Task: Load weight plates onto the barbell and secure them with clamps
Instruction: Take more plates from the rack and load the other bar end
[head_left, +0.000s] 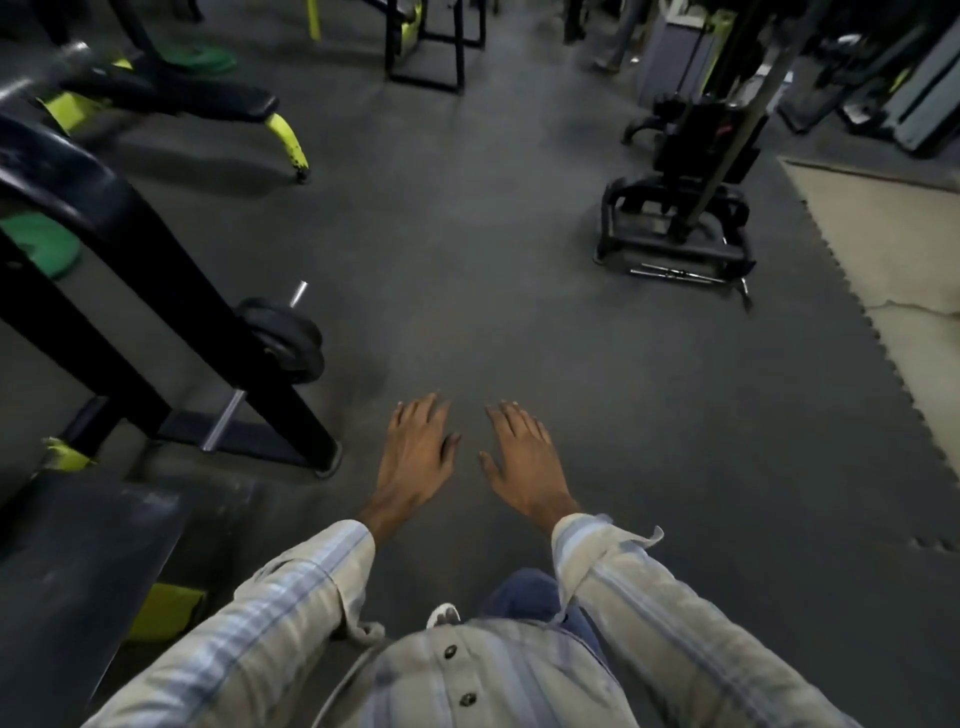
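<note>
My left hand (418, 449) and my right hand (522, 457) are held out side by side over the dark rubber floor, palms down, fingers spread, nothing in either. A black weight plate (285, 338) sits on a steel peg (299, 292) of the black rack frame (156, 291) to the left, well ahead of my left hand. Green plates (44, 249) (202, 60) show further left and at the back. A short chrome bar (680, 274) lies on the floor at the foot of a machine, far right of my hands. No clamp is visible.
A black and yellow bench (171, 104) stands at the back left. A cable machine base (675, 228) stands ahead on the right. A dark padded surface (67, 571) is close on my left. Bare concrete (893, 249) begins past the mat's jagged right edge.
</note>
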